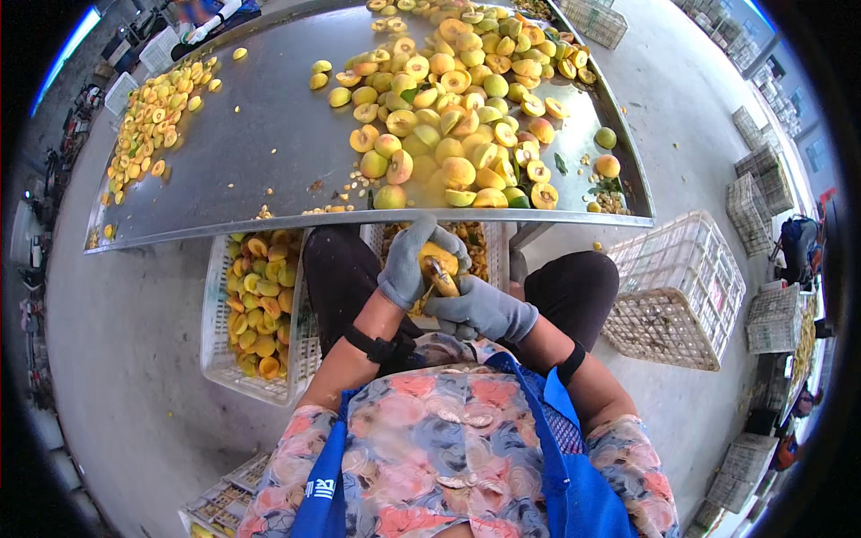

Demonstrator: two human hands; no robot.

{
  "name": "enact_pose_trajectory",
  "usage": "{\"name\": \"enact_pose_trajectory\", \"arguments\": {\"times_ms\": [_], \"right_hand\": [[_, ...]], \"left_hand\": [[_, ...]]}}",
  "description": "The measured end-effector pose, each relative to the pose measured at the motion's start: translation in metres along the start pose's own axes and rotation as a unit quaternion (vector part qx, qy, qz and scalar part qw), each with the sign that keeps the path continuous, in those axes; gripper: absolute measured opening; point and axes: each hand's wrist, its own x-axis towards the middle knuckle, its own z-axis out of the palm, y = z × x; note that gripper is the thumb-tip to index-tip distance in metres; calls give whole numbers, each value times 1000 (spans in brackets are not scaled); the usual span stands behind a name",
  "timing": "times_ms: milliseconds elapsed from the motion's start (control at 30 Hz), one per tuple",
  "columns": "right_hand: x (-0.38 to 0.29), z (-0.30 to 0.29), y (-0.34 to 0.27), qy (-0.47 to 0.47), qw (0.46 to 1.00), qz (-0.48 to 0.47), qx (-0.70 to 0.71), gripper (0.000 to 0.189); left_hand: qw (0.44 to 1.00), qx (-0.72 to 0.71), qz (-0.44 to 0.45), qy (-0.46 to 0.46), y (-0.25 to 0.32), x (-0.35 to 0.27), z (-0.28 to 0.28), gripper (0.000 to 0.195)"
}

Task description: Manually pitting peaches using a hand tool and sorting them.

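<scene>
Just in front of the metal table's near edge, my left hand (414, 262), in a grey glove, grips a yellow peach piece (438, 258). My right hand (483, 308), gloved the same way, holds a small tool (444, 281) with a tan handle; its metal end is against the peach's flesh, and its exact kind cannot be told. A plastic crate (496, 255) with small brownish pieces, perhaps pits, stands below both hands. Halved and whole peaches (457, 171) lie heaped on the metal table (269, 134) beyond.
A white crate of peach halves (262, 302) stands left of my knees, and a tilted crate (672, 296) to the right. More peach halves (151, 128) lie at the table's left end. Another person's gloved hand (196, 33) shows at the far left. Stacked crates (760, 175) line the right.
</scene>
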Motion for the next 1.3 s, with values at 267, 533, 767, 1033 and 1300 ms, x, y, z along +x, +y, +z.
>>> {"name": "enact_pose_trajectory", "arguments": {"times_ms": [267,533,767,1033,1300], "right_hand": [[-16,-31,9,-151,986,63,7,21],[24,-41,36,200,929,-40,-310,36],[39,-46,56,160,969,3,-187,31],[27,-46,57,204,971,2,-121,28],[26,-46,49,221,971,-33,-89,27]], "left_hand": [[902,431,16,-38,28,-8,1,49],[668,615,291,301,133,-74,-99,23],[726,587,215,288,120,27,-88,33],[505,820,108,246,85,152,-109,59],[683,669,166,243,104,135,-129,56]]}}
